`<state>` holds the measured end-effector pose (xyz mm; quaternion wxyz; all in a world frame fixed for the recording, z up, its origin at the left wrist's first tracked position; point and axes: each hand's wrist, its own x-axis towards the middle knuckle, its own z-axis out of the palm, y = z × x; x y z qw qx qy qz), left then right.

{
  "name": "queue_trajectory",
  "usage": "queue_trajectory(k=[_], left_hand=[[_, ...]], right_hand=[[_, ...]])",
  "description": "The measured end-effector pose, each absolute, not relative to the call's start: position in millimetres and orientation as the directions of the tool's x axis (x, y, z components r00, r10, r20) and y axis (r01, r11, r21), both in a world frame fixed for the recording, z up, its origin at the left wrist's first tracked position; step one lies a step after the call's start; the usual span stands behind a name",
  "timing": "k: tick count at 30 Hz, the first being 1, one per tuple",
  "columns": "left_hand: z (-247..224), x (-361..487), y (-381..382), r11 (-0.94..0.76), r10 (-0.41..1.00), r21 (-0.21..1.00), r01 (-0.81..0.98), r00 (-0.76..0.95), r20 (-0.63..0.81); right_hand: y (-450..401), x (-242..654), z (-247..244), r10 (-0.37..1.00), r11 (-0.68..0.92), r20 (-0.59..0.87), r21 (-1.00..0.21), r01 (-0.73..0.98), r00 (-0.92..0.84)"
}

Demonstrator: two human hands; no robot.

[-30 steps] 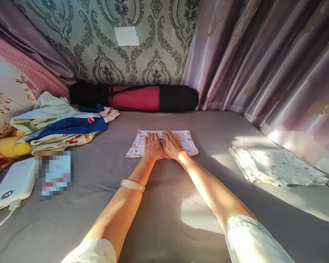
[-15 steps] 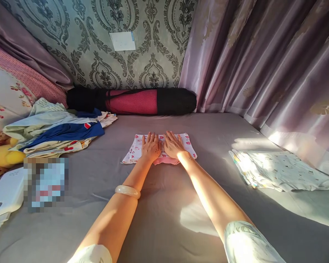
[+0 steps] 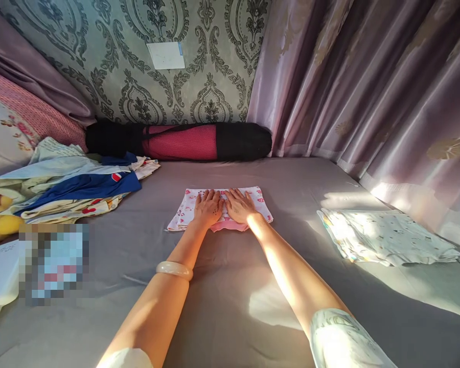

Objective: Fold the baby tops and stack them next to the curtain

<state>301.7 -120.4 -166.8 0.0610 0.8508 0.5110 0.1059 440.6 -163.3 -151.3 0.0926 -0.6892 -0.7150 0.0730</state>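
A folded white garment point(image 3: 184, 212) with a pink-red print and a pink edge lies flat on the grey bed sheet. Both palms rest on top of it, side by side. My left hand point(image 3: 209, 207) presses on its left half, fingers stretched forward. On the other half lies my right hand point(image 3: 239, 205), flat, its fingers slightly spread and angled towards the left one. Neither hand grips the cloth. The middle of the garment is partly hidden beneath the hands. A pale bangle point(image 3: 174, 270) circles my left forearm.
Folded pale clothes point(image 3: 391, 237) lie at the right. Loose clothes point(image 3: 80, 179) are heaped at the left, near a yellow plush toy point(image 3: 5, 222), a white power bank point(image 3: 2, 271) and a blurred-out item point(image 3: 59, 263). A black-and-red long bag point(image 3: 180, 141) lies along the wall; curtains point(image 3: 314, 76) hang at right.
The view has shifted slightly, so things sit a little further left. Both hands stay flat on the garment, with their fingers drawn marginally nearer me.
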Motion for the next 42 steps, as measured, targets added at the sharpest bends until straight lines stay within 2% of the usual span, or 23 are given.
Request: queue_trajectory(k=[7, 12, 23, 29, 35, 42], left_hand=[[-169, 296, -116, -0.441, 0.887, 0.144, 0.886, 0.407, 0.216], [-173, 293, -115, -0.468, 0.881, 0.136, 0.873, 0.45, 0.143], [-166, 291, -116, -0.458, 0.889, 0.161, 0.874, 0.444, 0.116], [-161, 280, -110, -0.401, 0.914, 0.175, 0.899, 0.379, 0.146], [-164, 267, -102, -0.322, 0.943, 0.208, 0.923, 0.293, 0.16], [-171, 264, -98, -0.279, 0.96, 0.215, 0.936, 0.276, 0.045]], right_hand=[[-165, 456, -149, 0.992, -0.106, 0.051, -0.181, 0.978, 0.117], [-167, 460, -154, 0.993, -0.107, 0.019, -0.212, 0.971, 0.113], [-167, 461, -151, 0.991, -0.132, -0.012, -0.21, 0.969, 0.132], [-170, 476, -145, 0.979, -0.196, 0.012, -0.195, 0.961, 0.202], [-171, 490, -143, 0.966, -0.258, -0.03, -0.197, 0.946, 0.258], [-169, 492, -157, 0.965, -0.261, -0.038, -0.197, 0.945, 0.259]])
